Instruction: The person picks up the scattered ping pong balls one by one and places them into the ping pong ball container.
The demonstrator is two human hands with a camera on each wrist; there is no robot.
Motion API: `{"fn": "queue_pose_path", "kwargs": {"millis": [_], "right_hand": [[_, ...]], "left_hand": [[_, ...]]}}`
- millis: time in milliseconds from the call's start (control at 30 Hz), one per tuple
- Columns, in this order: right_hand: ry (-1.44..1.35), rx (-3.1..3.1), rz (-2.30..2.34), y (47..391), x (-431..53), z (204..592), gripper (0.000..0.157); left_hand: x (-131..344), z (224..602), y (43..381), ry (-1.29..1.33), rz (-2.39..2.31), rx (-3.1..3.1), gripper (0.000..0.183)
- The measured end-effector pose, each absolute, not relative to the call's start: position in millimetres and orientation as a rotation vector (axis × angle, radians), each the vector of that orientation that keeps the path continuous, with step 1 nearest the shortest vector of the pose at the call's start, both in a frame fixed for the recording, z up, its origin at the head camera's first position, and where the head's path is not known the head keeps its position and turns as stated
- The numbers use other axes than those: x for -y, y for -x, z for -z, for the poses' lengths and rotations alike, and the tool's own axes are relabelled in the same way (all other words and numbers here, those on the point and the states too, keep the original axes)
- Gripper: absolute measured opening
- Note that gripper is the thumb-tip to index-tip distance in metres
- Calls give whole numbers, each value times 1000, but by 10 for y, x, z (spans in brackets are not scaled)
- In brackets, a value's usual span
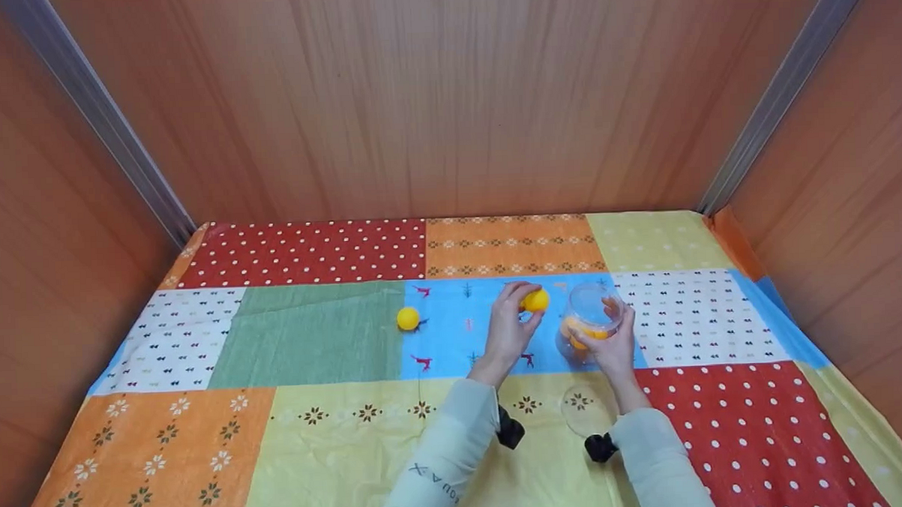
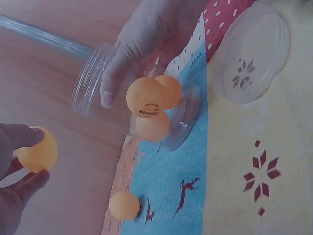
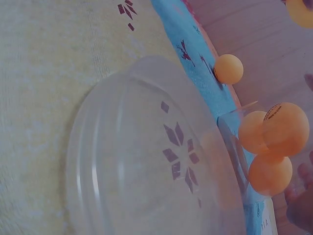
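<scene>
My left hand (image 1: pixel 508 328) pinches a yellow-orange ping-pong ball (image 1: pixel 535 300) between thumb and fingers, just left of the jar. With my right hand (image 1: pixel 614 347) I grip a clear plastic jar (image 2: pixel 90 81) round its side, its mouth uncovered. Three orange ping-pong balls lie inside near its bottom; one printed ball (image 2: pixel 145 97) faces the left wrist view. Another loose ball (image 1: pixel 407 319) sits on the blue patch of the cloth, left of both hands. Nearer my body lies the clear round lid (image 3: pixel 132 161), flat on the yellow patch between my forearms.
A patchwork-patterned tablecloth (image 1: pixel 319 333) covers the table. Wooden panels (image 1: pixel 445 96) rise behind it and at both sides, with metal posts (image 1: pixel 783 92) at the corners. Black wrist cameras (image 1: pixel 599 448) sit at my cuffs, close to the lid.
</scene>
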State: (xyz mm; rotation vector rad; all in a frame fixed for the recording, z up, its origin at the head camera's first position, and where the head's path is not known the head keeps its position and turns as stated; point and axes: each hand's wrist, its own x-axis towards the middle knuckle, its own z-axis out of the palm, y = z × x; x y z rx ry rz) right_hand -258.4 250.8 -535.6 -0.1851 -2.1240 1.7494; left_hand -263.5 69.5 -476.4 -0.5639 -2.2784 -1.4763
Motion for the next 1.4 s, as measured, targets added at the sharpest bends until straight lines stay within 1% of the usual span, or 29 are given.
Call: {"fn": "queue_pose_path", "kwargs": {"millis": [333, 733, 1000, 1200, 1400], "right_hand": [[183, 2127, -1749, 2584, -2500, 5337, 77], [122, 2107, -1794, 2575, -2524, 5344, 73], [176, 2201, -1712, 2573, -2517, 5341, 74], [135, 2162, -1751, 2581, -2512, 5339, 73], [131, 2145, -1760, 2569, -2514, 5345, 73]], "left_hand": [[-1001, 4645, 2590, 623, 1455, 2322, 32], [-1223, 4631, 2582, 642, 1462, 2389, 32], [-1300, 4625, 2587, 627, 1381, 2455, 33], [-1306, 4631, 2589, 630, 1336, 2462, 38], [-1266, 4662, 2570, 598, 1319, 2497, 35]]}}
